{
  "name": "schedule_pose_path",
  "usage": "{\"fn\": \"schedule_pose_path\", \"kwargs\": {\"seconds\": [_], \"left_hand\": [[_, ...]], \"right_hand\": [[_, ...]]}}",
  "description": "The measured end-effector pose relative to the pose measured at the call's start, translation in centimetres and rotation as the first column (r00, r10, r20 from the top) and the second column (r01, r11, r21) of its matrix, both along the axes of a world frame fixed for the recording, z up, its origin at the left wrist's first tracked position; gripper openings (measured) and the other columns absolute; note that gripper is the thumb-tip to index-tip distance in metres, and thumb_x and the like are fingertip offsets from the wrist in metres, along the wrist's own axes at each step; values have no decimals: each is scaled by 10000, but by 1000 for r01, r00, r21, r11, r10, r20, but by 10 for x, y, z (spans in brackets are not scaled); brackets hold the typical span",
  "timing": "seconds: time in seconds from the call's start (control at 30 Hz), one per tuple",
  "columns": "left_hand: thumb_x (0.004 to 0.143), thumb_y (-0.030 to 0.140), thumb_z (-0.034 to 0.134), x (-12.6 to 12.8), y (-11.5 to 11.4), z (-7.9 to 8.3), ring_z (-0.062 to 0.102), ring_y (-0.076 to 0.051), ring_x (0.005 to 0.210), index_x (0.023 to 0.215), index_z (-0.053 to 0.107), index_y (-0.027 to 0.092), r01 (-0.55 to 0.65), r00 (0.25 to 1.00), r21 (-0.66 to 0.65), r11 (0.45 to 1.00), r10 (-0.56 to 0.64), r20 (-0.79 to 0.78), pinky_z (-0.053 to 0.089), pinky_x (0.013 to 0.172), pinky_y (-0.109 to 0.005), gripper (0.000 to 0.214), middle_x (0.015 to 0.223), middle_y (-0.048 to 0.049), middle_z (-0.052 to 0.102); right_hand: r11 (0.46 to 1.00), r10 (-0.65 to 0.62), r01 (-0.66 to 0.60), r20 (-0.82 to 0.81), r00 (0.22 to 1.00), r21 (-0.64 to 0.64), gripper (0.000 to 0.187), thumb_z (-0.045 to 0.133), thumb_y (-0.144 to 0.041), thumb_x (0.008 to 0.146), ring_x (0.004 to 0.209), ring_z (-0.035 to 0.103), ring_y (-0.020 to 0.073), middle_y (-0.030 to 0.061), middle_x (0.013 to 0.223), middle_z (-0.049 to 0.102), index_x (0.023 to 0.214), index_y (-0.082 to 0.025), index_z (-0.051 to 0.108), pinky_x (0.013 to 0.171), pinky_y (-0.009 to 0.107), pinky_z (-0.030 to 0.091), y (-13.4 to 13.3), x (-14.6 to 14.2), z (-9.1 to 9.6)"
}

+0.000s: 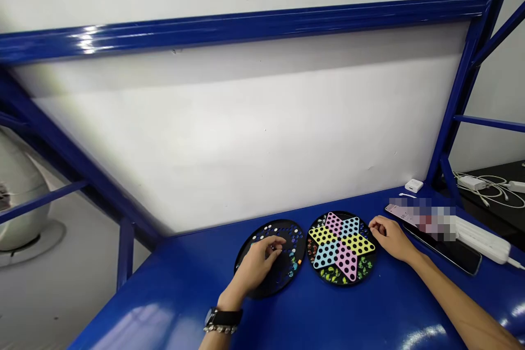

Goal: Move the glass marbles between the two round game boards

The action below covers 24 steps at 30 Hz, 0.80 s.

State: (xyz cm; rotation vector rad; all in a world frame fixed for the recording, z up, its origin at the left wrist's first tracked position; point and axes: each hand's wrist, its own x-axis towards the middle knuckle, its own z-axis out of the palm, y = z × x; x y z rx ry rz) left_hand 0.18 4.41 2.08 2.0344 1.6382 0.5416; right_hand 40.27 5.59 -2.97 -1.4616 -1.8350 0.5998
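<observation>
My left hand hovers over a round black board, fingers loosely bent, thumb slightly apart from them, nothing visible between. White pieces and blue holes show along the far side of this board, with teal marbles and a small orange piece at its right. Beside it lies a Chinese checkers board with a pink, yellow and blue star, and marbles in the compartments around the star. At its right edge is my right hand, resting with fingers curled in; whatever they may hold is hidden.
To the right on the blue table lie a lit phone, a dark phone, a white power strip and an earbud case. A blue metal frame and a white panel stand behind.
</observation>
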Motion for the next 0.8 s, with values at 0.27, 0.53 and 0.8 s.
{"fn": "schedule_pose_path", "kwargs": {"seconds": [0.27, 0.53, 0.8], "left_hand": [[801, 294, 540, 10, -14, -5, 596, -157, 746, 1214, 651, 234, 144, 989, -141, 980, -138, 50, 494, 736, -285, 431, 1035, -30, 691], [826, 334, 544, 13, -12, -1, 593, -167, 726, 1020, 720, 238, 146, 987, -89, 985, -151, -47, 469, 698, -290, 279, 944, -26, 690], [957, 372, 461, 87, -24, 25, 627, -183, 871, 1099, 697, 264, 220, 974, 136, 966, -226, 33, 500, 772, -290, 296, 1002, -48, 678]], "right_hand": [[1000, 2, -2, -22, 1000, -18, 156, 487, -299, 884, 610, 501, 146, 6, 746, 593, 811, -221, 601, 593, 279, 435, 0, -1, 0], [1000, 0, 0, -33, 999, -21, 152, 493, -294, 882, 616, 497, 147, 4, 739, 585, 809, -219, 603, 594, 282, 432, 1, -1, 1], [1000, -1, 0, -21, 1000, -15, 153, 495, -306, 886, 621, 491, 148, -2, 734, 580, 811, -224, 600, 596, 279, 426, 1, -1, 1]]}}
